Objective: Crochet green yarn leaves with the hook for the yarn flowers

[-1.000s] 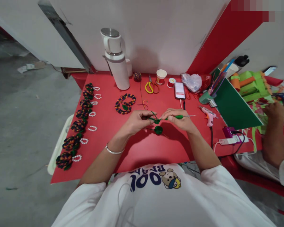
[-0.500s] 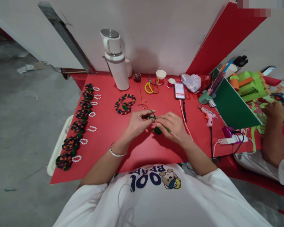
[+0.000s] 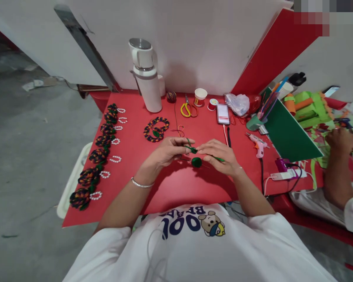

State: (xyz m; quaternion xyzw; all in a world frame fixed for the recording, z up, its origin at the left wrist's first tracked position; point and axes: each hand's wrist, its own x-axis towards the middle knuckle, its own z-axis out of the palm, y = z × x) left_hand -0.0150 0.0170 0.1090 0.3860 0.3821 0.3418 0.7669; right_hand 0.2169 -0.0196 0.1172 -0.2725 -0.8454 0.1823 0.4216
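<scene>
My left hand (image 3: 166, 150) pinches a small green crocheted yarn piece (image 3: 193, 150), with a loop of green yarn rising over its fingers. My right hand (image 3: 219, 156) is closed around a thin crochet hook with a green handle (image 3: 220, 159); its fingertips meet the piece from the right, and the hook's tip is hidden. Just below, between both hands, lies a small ball of green yarn (image 3: 197, 162). A braided, multicoloured yarn ring with a green leaf (image 3: 156, 129) rests on the red table (image 3: 176, 184), beyond my left hand.
Several coiled yarn pieces (image 3: 97, 156) and bead loops (image 3: 115, 159) line the left edge. At the back stand a white flask (image 3: 148, 88), a yarn ball (image 3: 171, 96), scissors (image 3: 186, 110), and a paper cup (image 3: 200, 96). Rightward are a phone (image 3: 222, 113), a glue gun (image 3: 259, 145), and another person's hand (image 3: 341, 139).
My hands have drawn slightly apart, so the green piece shows more clearly between them. The right hand has turned with the hook, and the green yarn ball is less covered.
</scene>
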